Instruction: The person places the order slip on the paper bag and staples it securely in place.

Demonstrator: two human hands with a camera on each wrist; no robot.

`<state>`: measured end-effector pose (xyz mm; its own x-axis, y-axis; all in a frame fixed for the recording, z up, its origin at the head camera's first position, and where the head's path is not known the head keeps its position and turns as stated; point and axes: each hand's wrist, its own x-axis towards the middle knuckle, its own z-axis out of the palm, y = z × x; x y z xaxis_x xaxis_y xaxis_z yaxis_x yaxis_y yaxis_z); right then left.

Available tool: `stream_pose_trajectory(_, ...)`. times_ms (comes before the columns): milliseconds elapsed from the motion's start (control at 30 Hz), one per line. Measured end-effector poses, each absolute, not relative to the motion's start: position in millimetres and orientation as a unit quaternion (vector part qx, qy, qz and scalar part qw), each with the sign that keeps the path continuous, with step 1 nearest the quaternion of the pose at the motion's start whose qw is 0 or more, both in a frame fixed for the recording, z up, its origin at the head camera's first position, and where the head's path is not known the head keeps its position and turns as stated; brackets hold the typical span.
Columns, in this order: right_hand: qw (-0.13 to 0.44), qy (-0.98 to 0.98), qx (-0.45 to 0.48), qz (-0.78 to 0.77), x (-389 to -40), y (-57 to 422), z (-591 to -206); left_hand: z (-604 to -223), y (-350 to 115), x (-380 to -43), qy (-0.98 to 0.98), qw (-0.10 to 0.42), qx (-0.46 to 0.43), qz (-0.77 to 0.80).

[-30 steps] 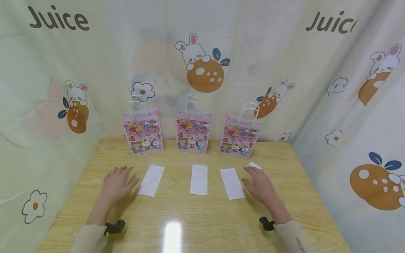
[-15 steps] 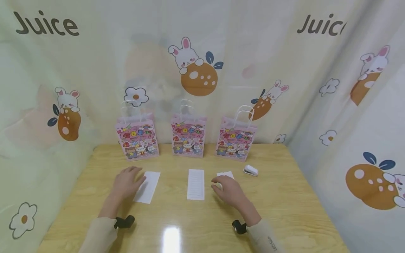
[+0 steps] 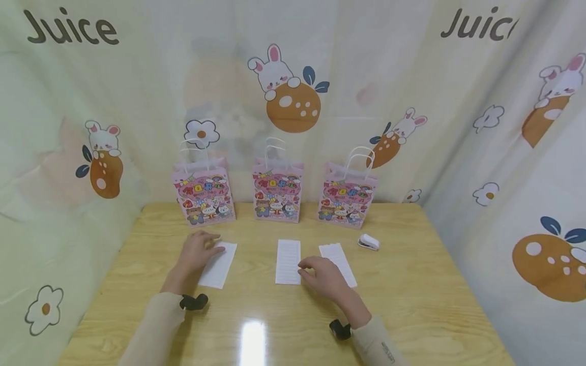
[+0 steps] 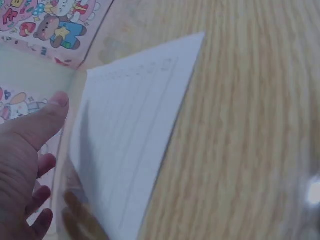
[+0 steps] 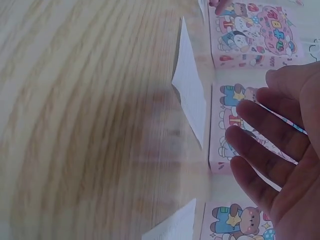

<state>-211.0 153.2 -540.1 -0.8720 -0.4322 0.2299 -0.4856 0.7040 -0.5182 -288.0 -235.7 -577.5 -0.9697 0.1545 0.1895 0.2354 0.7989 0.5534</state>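
Three white lined paper slips lie in a row: the left slip (image 3: 218, 268), the middle slip (image 3: 288, 262) and the right slip (image 3: 342, 262). My left hand (image 3: 196, 251) is over the left slip's left side, its fingers loosely bent and holding nothing; in the left wrist view the thumb (image 4: 47, 117) is beside that slip (image 4: 127, 125). My right hand (image 3: 324, 278) hovers between the middle and right slips, fingertips close to the middle one's right edge. The right wrist view shows its fingers (image 5: 260, 125) spread and empty.
Three pink cartoon paper bags with white handles stand along the back: left bag (image 3: 204, 195), middle bag (image 3: 277, 195), right bag (image 3: 346, 198). A small white stapler (image 3: 369, 242) lies right of the right slip. A printed curtain (image 3: 220, 61) hangs behind the wooden table (image 3: 412, 295).
My right hand has moved left, from beside the stapler across the right slip to near the middle slip. My left hand has shifted right and forward over the left slip.
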Motion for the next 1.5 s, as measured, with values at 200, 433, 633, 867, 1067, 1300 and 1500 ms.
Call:
stream_pose_trajectory(200,0.029,-0.913,0.259,0.315,-206.9,146.9,-540.5,-592.8,-239.1,-284.5,-0.95,0.066,-0.082,-0.295)
stream_pose_trajectory(433,-0.003,-0.912,0.258,0.318,-207.0,137.8,-546.5,-601.8,-242.9,-280.4,-0.95,0.091,-0.076,-0.29)
stream_pose_trajectory(633,-0.014,-0.909,0.256,0.33,-207.9,133.1,-546.4,-593.3,-242.3,-284.4,-0.939,0.08,-0.07,-0.327)
stream_pose_trajectory(867,-0.024,-0.903,0.274,0.331,-211.2,123.9,-547.6,-586.4,-242.4,-280.1,-0.918,0.018,-0.057,-0.392)
stream_pose_trajectory(1067,-0.037,-0.898,0.289,0.329,-223.4,109.6,-544.8,-585.5,-247.0,-277.7,-0.898,0.03,-0.063,-0.435)
stream_pose_trajectory(1300,-0.033,-0.882,0.309,0.353,-241.1,91.7,-531.8,-560.5,-254.1,-284.7,-0.881,0.045,-0.062,-0.468)
stream_pose_trajectory(1500,-0.028,-0.881,0.318,0.35,-253.1,78.4,-520.5,-528.0,-257.3,-291.1,-0.884,0.081,-0.067,-0.456)
